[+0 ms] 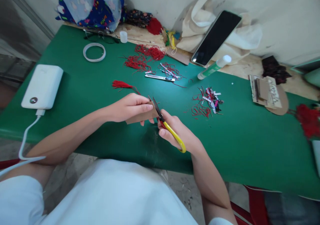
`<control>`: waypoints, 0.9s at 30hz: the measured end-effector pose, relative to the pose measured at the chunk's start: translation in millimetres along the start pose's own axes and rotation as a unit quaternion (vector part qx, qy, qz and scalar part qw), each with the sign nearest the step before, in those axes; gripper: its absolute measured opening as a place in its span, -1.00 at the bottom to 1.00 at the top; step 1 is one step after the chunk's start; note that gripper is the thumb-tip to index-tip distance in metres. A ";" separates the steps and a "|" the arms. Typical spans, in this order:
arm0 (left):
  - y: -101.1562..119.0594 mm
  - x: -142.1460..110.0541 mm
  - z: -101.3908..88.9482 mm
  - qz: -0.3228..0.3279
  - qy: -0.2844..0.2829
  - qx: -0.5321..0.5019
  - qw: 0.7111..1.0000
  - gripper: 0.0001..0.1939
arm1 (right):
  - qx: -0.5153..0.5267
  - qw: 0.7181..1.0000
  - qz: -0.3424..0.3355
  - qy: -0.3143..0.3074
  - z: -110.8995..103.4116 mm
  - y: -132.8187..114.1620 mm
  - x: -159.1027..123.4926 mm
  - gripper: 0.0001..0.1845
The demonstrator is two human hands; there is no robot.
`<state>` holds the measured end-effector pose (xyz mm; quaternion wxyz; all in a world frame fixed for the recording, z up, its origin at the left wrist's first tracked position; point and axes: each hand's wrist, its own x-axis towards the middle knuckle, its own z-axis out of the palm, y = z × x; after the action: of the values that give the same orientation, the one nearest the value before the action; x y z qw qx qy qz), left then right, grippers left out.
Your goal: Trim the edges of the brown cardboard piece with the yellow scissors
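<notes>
Pinching the brown card piece (pixel 141 115) over the green table (pixel 82 95), the left hand (pixel 130 108) steadies it while the right hand (pixel 178 133), clenched on yellow-handled scissors (pixel 168 125), bites its edge, seemingly barely started, 1 red tassel (pixel 122 85) finished nearby.

The table (pixel 82 85) is covered in deep green. The scissors (pixel 170 128) have yellow handles with a touch of red, against a plain brown card (pixel 140 116). The tassel (pixel 122 84) and loose threads (pixel 143 57) are bright red. The power bank (pixel 42 86) is white, the phone (pixel 216 37) black, and the cloth (pixel 92 7) dark blue with multicoloured specks.
</notes>
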<state>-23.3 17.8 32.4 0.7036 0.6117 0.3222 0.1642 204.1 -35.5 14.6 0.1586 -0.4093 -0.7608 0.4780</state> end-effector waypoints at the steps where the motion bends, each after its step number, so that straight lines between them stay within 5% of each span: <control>1: -0.4 0.0 0.2 -0.001 0.000 0.002 1.000 -0.62 | -0.005 1.000 -0.001 0.000 0.3 0.8 0.0 -0.22; 12: -5.2 3.2 7.7 -0.020 0.028 -0.037 0.999 -0.64 | -0.098 0.994 0.038 -0.009 3.1 3.5 1.1 -0.01; 17: -7.5 6.7 9.1 -0.028 0.032 -0.062 0.997 -0.64 | -0.117 0.989 0.087 -0.007 1.6 0.9 1.2 -0.03; 27: -8.8 7.2 8.8 -0.031 0.037 -0.074 0.996 -0.58 | -0.041 0.996 0.075 0.012 2.1 -2.3 1.9 -0.18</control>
<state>-13.6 13.9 22.6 0.7391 0.5417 0.3535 0.1880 200.5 -35.7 15.3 0.1149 -0.4775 -0.7445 0.4522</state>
